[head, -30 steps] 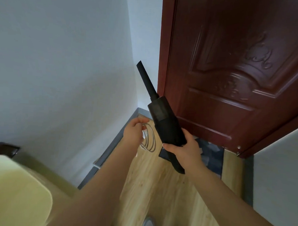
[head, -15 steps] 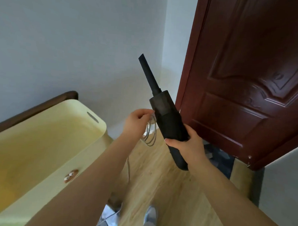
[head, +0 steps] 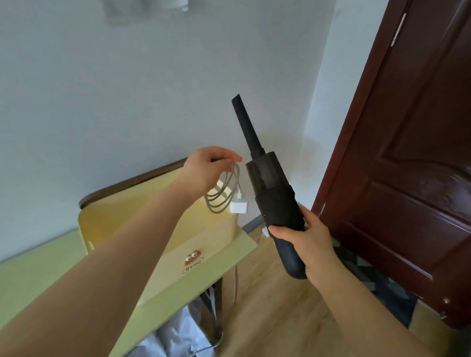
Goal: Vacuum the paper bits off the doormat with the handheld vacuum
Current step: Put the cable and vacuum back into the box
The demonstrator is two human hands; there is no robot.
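While my left hand (head: 207,169) pinches the cable (head: 222,196) and my right (head: 307,241) grips the vacuum (head: 274,199), I should drop the cable clear first.

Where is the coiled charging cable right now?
In the head view the coiled cable hangs centre-left from the left hand, just left of the handheld vacuum and above the yellow table.

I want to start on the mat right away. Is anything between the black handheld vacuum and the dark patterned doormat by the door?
Nothing visible blocks it. The black handheld vacuum, gripped in the right hand with its nozzle up, has only bare wooden floor between it and the dark patterned doormat. The left hand holds the coiled grey charging cable off to the side.
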